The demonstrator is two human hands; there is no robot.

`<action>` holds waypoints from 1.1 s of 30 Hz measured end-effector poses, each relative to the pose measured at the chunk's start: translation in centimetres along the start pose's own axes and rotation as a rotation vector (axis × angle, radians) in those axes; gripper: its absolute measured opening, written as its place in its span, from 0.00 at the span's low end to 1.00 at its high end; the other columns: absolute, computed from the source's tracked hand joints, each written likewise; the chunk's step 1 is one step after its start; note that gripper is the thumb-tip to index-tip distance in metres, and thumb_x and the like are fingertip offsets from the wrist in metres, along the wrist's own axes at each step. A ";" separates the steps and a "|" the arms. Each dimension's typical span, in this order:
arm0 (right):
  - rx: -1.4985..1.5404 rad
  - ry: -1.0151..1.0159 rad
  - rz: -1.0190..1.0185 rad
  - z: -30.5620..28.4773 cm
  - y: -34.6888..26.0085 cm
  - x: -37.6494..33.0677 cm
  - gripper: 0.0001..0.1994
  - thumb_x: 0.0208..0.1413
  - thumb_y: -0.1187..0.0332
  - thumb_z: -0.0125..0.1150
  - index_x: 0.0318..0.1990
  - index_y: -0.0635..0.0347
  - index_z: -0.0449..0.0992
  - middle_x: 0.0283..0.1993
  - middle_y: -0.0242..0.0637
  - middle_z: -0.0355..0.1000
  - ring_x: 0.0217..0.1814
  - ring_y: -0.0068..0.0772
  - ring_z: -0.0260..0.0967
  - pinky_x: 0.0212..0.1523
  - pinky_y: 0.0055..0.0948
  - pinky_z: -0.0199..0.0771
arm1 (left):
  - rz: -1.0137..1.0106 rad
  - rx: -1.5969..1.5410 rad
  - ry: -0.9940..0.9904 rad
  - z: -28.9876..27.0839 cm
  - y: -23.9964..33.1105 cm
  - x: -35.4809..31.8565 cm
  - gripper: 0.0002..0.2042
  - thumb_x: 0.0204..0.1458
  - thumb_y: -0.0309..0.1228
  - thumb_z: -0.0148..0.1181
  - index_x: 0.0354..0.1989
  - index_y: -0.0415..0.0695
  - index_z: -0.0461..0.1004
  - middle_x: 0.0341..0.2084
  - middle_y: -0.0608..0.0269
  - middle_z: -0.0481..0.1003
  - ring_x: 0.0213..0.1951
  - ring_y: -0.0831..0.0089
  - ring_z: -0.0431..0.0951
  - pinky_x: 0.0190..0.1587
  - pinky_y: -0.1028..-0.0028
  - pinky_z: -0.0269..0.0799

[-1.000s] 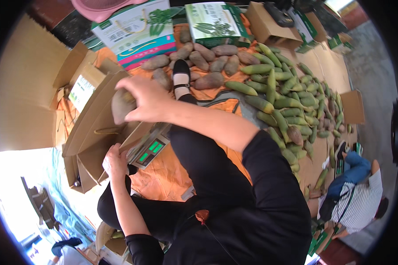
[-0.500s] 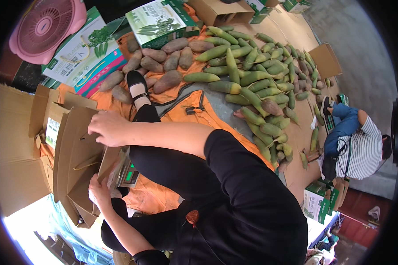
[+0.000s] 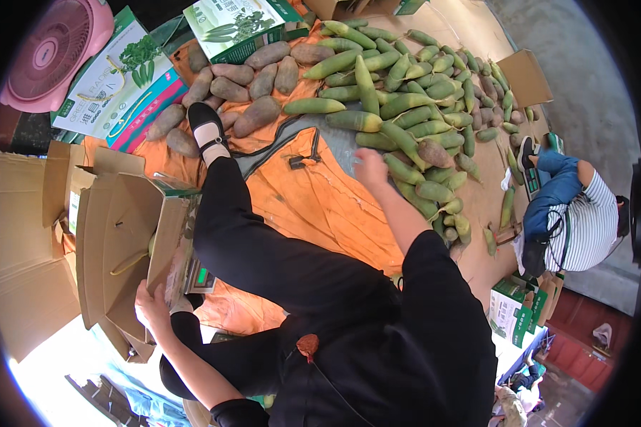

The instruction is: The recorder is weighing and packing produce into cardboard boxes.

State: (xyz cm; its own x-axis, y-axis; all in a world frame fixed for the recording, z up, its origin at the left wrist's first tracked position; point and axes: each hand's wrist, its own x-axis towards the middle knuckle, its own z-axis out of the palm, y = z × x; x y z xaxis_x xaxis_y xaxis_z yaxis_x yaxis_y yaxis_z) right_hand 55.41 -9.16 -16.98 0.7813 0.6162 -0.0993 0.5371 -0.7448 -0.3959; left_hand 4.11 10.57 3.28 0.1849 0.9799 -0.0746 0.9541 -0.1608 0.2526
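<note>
My left hand [image 3: 152,307] is closed on the near edge of an open cardboard box [image 3: 121,235] standing at my left, its flaps raised. A sliver of something pale green shows inside; the rest of the inside is hidden. Under the box sits a scale with a lit green display [image 3: 202,276]. My right hand [image 3: 370,169] hangs beside the left edge of a big heap of green radishes [image 3: 413,128]. Its fingers are blurred, and no radish can be made out in them. Brownish-purple tubers [image 3: 256,116] lie left of the heap, around my foot.
An orange sheet [image 3: 313,213] spreads under my legs. Printed green-and-white cartons [image 3: 238,28] and a pink fan-like round grille [image 3: 50,53] stand at the far left. At the right, another person [image 3: 577,228] in a striped shirt sits beside a scale and cartons [image 3: 509,313].
My right hand has left the top of the box and swung right to the radish heap. My left hand stays on the box. The view has shifted slightly.
</note>
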 end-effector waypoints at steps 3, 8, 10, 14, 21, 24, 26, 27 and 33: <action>-0.332 0.119 0.104 -4.2 2.6 -0.1 0.20 0.42 0.69 0.63 0.47 0.46 0.72 0.49 0.33 0.67 0.54 0.39 0.62 0.46 0.43 0.66 | -0.022 0.009 0.029 -0.2 -0.6 -0.2 0.11 0.44 0.30 0.62 0.36 0.38 0.73 0.28 0.46 0.76 0.32 0.48 0.76 0.35 0.60 0.70; -0.691 0.121 0.225 -10.5 7.6 2.6 0.31 0.47 0.72 0.59 0.61 0.42 0.60 0.62 0.34 0.58 0.64 0.39 0.56 0.53 0.50 0.60 | -0.018 -0.033 -0.002 0.4 -1.4 0.1 0.11 0.44 0.30 0.61 0.35 0.37 0.73 0.27 0.46 0.76 0.31 0.49 0.76 0.34 0.61 0.70; -0.732 0.095 0.239 -11.5 8.7 2.9 0.32 0.48 0.72 0.59 0.62 0.41 0.58 0.63 0.34 0.57 0.65 0.40 0.54 0.54 0.52 0.60 | -0.038 -0.071 -0.018 0.3 -1.4 0.2 0.11 0.44 0.30 0.61 0.34 0.38 0.73 0.26 0.46 0.75 0.30 0.50 0.76 0.34 0.61 0.70; -0.809 0.004 0.188 -11.4 11.2 3.0 0.31 0.49 0.72 0.58 0.62 0.41 0.58 0.61 0.33 0.59 0.64 0.40 0.56 0.53 0.52 0.61 | -0.033 -0.109 -0.012 0.6 -1.2 0.3 0.10 0.44 0.29 0.61 0.34 0.38 0.73 0.25 0.47 0.75 0.29 0.50 0.75 0.33 0.62 0.70; -0.829 -0.024 0.238 -10.2 11.0 2.2 0.20 0.52 0.70 0.56 0.53 0.44 0.65 0.49 0.32 0.64 0.53 0.39 0.63 0.48 0.48 0.65 | 0.004 -0.036 0.016 1.4 -3.1 0.5 0.13 0.45 0.30 0.61 0.38 0.37 0.74 0.29 0.45 0.76 0.32 0.49 0.77 0.36 0.62 0.71; -0.889 -0.094 0.145 -9.4 9.9 1.7 0.18 0.52 0.67 0.56 0.52 0.45 0.66 0.50 0.33 0.64 0.54 0.40 0.63 0.48 0.46 0.66 | -0.073 -0.034 -0.026 0.0 -1.8 -0.3 0.14 0.45 0.31 0.62 0.39 0.38 0.74 0.31 0.45 0.76 0.35 0.50 0.77 0.38 0.62 0.71; -0.805 -0.102 0.152 -9.8 9.2 1.3 0.21 0.49 0.64 0.60 0.52 0.46 0.66 0.51 0.34 0.64 0.55 0.40 0.63 0.48 0.47 0.67 | -0.147 0.002 -0.088 -0.5 -0.7 -0.2 0.16 0.45 0.32 0.63 0.42 0.40 0.74 0.33 0.47 0.77 0.37 0.51 0.78 0.40 0.62 0.71; -0.771 -0.102 0.160 -10.2 8.3 1.0 0.23 0.47 0.63 0.62 0.53 0.46 0.66 0.53 0.35 0.64 0.56 0.42 0.63 0.49 0.48 0.67 | -0.145 0.051 -0.053 0.0 -1.4 -0.3 0.16 0.45 0.33 0.63 0.42 0.40 0.75 0.34 0.47 0.77 0.38 0.51 0.77 0.41 0.62 0.71; -0.477 -0.077 0.203 -12.7 4.6 0.6 0.34 0.31 0.64 0.73 0.52 0.49 0.65 0.53 0.37 0.64 0.56 0.49 0.63 0.49 0.50 0.69 | -0.118 0.060 -0.016 -0.4 0.0 -0.2 0.14 0.44 0.32 0.64 0.40 0.44 0.75 0.35 0.54 0.76 0.39 0.53 0.76 0.40 0.63 0.72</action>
State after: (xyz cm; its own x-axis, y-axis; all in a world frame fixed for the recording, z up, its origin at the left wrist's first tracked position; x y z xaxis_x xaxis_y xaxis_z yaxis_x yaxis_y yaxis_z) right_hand 62.36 -15.48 -7.23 0.8690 0.4507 -0.2044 0.4760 -0.8741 0.0964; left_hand 4.03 10.44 3.70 0.0737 0.9906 -0.1156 0.9817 -0.0516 0.1834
